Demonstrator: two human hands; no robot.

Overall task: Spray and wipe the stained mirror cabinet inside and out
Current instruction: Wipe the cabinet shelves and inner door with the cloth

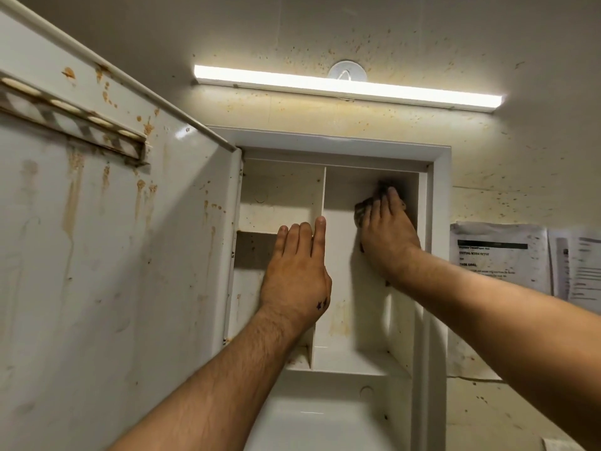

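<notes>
Both hands are up inside the open mirror cabinet (440,222), well apart from each other, with the vertical divider (323,190) between them. My left hand (297,271) lies flat with its fingers straight and close together; the forefinger rests along the divider's front edge and the other fingers reach across the left compartment, just below its small shelf (260,219). My right hand (388,236) is high in the right compartment, fingers stretched out flat and pressing a dark, crumpled cloth (361,211) against the back wall near the top right corner. The cloth shows beyond my fingertips and beside my forefinger; I cannot see my thumb. Brownish stains mark the back wall lower down in that compartment, and more spots sit in the left one. The cabinet door (113,255) is swung wide open to the left, its inner face streaked with orange-brown drips and splatters, and a slotted rack (74,118) is fixed across its upper part. Above the cabinet a lit light bar (348,87) runs along the speckled wall, with a round white hook (346,73) just behind it. To the right, printed paper sheets (497,255) hang on the wall beside the cabinet frame.
</notes>
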